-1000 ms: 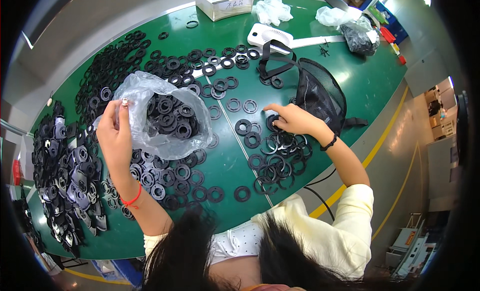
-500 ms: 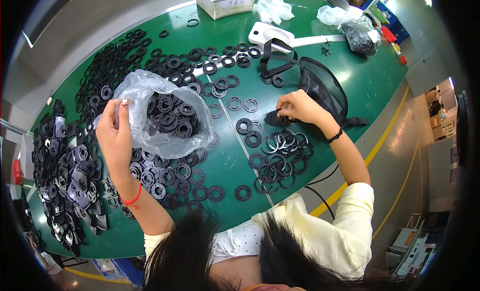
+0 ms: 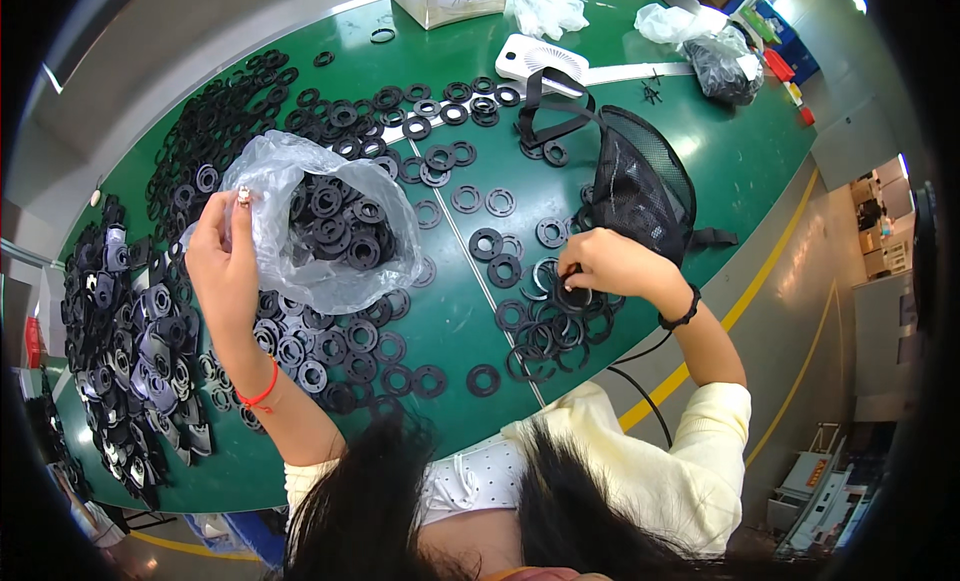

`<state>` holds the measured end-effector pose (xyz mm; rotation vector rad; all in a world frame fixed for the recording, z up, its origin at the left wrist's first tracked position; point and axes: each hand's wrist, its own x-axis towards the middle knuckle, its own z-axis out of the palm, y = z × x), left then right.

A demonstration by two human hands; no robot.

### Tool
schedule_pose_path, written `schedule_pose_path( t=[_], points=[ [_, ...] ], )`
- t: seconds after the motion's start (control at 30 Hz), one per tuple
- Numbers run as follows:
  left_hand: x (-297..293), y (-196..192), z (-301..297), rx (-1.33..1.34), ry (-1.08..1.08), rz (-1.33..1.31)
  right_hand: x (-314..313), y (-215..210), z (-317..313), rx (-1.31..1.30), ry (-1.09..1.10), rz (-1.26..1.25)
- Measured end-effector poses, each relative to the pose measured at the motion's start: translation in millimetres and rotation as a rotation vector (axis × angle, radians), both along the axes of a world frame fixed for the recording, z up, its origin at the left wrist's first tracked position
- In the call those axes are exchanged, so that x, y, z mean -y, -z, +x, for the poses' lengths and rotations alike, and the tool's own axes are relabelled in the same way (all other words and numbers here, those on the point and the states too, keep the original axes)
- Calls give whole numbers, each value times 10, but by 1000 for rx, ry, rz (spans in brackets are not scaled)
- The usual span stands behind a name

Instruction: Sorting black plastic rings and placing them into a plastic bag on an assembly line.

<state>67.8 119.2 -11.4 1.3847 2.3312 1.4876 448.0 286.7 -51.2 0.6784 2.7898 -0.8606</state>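
Observation:
My left hand (image 3: pixel 224 266) pinches the rim of a clear plastic bag (image 3: pixel 398 216) and holds its mouth wide. Inside lies a heap of black flat rings (image 3: pixel 330 226). Over on the right, my right hand (image 3: pixel 625 266) has its fingers closed on a black ring (image 3: pixel 574 298), partly covered by the fingertips. It is at the far side of a pile of thin black rings (image 3: pixel 560 341), some with a shiny edge. Just beyond this hand lies a black mesh bag (image 3: pixel 645 181) with a strap.
Loose flat rings (image 3: pixel 360 336) cover much of the green table (image 3: pixel 450 306). Curved black parts (image 3: pixel 120 351) are heaped at the left. A white fan-like device (image 3: pixel 541 63), a white box (image 3: pixel 448 3) and a tied bag of black parts (image 3: pixel 722 71) stand farther back.
My right hand has moved nearer, from beside the mesh bag to the thin-ring pile. Rings it covered before now show by the mesh bag. My left hand still holds the plastic bag.

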Motion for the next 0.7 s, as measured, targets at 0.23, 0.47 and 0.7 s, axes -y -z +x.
schedule_pose_path(
  t=[0.23, 0.47, 0.7],
  points=[
    [-10, 14, 4, -15, 4, 5, 349, 15, -216, -154, -230, 116],
    [-15, -13, 23, -16, 10, 14, 547, 399, -648, -86, -370, 80],
    [18, 13, -19, 0, -13, 26, 215, 232, -908, -317, -73, 121]
  ],
)
